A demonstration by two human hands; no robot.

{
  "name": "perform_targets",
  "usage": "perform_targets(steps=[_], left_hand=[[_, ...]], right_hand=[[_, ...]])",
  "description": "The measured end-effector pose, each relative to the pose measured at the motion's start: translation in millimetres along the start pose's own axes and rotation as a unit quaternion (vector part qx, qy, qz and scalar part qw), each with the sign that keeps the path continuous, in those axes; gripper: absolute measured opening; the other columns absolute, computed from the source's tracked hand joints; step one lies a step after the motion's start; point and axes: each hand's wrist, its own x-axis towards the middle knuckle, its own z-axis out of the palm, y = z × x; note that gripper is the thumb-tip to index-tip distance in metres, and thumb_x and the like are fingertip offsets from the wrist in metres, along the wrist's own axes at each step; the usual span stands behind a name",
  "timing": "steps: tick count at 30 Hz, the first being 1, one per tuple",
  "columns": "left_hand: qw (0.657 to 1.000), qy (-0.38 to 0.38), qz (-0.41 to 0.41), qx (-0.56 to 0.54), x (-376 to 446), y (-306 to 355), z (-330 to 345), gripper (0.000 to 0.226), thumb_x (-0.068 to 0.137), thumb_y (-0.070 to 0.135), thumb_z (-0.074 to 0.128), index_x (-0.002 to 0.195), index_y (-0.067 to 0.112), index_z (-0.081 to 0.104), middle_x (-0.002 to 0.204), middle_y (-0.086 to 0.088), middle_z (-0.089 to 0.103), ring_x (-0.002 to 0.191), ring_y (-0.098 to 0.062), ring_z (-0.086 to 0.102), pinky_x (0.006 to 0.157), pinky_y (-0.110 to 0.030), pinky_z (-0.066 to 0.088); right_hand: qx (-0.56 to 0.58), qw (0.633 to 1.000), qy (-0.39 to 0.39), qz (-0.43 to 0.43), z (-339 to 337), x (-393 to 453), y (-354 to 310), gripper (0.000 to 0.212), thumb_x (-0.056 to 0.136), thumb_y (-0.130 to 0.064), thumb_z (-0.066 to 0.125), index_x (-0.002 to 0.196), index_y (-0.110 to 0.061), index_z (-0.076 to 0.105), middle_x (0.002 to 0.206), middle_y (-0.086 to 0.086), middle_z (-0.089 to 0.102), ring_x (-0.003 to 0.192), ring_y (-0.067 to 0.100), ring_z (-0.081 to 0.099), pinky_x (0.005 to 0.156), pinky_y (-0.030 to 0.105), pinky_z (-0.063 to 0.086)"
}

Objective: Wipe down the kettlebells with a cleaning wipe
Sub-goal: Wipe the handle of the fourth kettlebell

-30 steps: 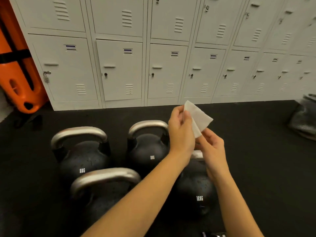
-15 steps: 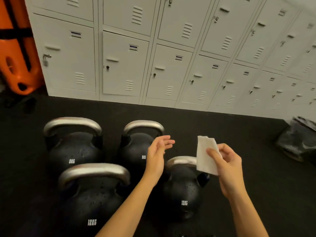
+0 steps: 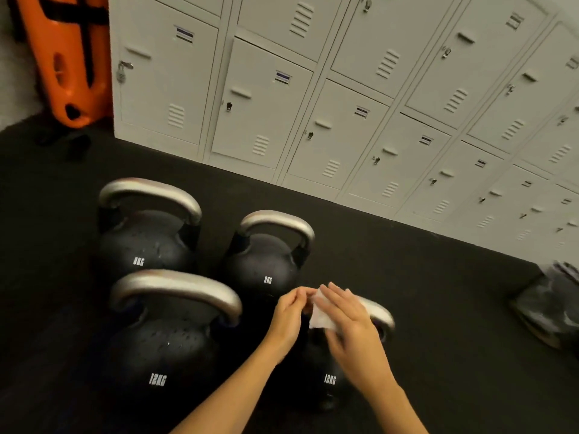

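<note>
4 kettlebells stand on the floor [image 3: 407, 292] in 2 rows. The rear row holds an 8 kg kettlebell [image 3: 141, 242] at left and another 8 kg kettlebell [image 3: 266, 264] at right. In front sit a 12 kg kettlebell [image 3: 163, 355] at left and a second 12 kg kettlebell [image 3: 329, 380] at right. Lockers [image 3: 344, 104] stand behind them, and a bag [image 3: 551, 305] lies far right.

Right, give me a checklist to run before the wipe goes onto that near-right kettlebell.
1. Wipe in hand: ok, both the left hand and right hand touch it.
2. Wipe opened out flat: cannot tell, the right hand covers part of it.
3. Target 12KG kettlebell within reach: ok, directly under the hands.
4. Its handle exposed: ok, partly visible beside the right hand.
5. Wipe touching the kettlebell: cannot tell.
6. Other three kettlebells upright: ok.
</note>
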Motion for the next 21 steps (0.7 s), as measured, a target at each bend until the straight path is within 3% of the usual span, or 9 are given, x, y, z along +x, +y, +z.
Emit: perform_targets(steps=[2,4,8,14,21], left_hand=[[1.0,-0.011,-0.001,0.003,0.5,-3.8,-2.9,0.034,0.102,0.009,0.034,0.106,-0.005,0.065,0.091,-0.005,0.068,0.076,0.005,0.064,0.071,-0.008,0.048],[1.0,-0.022,-0.007,0.015,2.7,-7.4,-6.2,0.034,0.102,0.012,0.035,0.105,0.001,0.067,0.094,-0.005,0.069,0.084,-0.002,0.063,0.076,-0.011,0.048],[0.998,-0.036,-0.019,0.037,7.8,-17.4,-9.6,0.033,0.103,0.018,0.036,0.102,0.009,0.068,0.099,-0.006,0.071,0.095,-0.011,0.064,0.088,-0.024,0.049],[0.998,-0.038,0.0,0.048,4.8,-17.6,-11.5,0.035,0.103,0.018,0.035,0.103,0.009,0.069,0.101,-0.009,0.071,0.094,-0.011,0.065,0.085,-0.024,0.049],[0.997,-0.02,0.01,0.08,6.5,-20.9,-8.9,0.033,0.102,0.021,0.037,0.098,0.008,0.067,0.097,-0.009,0.071,0.09,-0.01,0.063,0.088,-0.031,0.049]], right_hand=[[-0.007,1.0,-0.017,-0.022,1.7,-8.9,2.1,0.052,0.09,-0.018,0.052,0.142,-0.023,0.049,0.152,-0.011,0.04,0.145,0.005,0.027,0.119,0.025,0.02],[-0.012,0.999,-0.022,-0.036,-2.9,-19.5,8.6,0.051,0.093,-0.024,0.045,0.144,-0.023,0.045,0.155,-0.012,0.036,0.146,0.007,0.026,0.118,0.028,0.024],[-0.03,1.0,0.001,-0.008,-5.6,-20.4,15.8,0.056,0.09,-0.01,0.049,0.145,-0.023,0.044,0.155,-0.012,0.035,0.146,0.008,0.026,0.117,0.027,0.024],[-0.075,0.997,-0.007,-0.012,14.3,-3.2,3.2,0.061,0.086,-0.003,0.049,0.145,-0.019,0.044,0.153,-0.006,0.039,0.146,0.009,0.026,0.12,0.029,0.016],[-0.066,0.998,-0.005,-0.012,-1.5,-13.5,20.1,0.057,0.091,-0.009,0.041,0.146,-0.022,0.042,0.155,-0.011,0.035,0.146,0.008,0.025,0.117,0.029,0.025]])
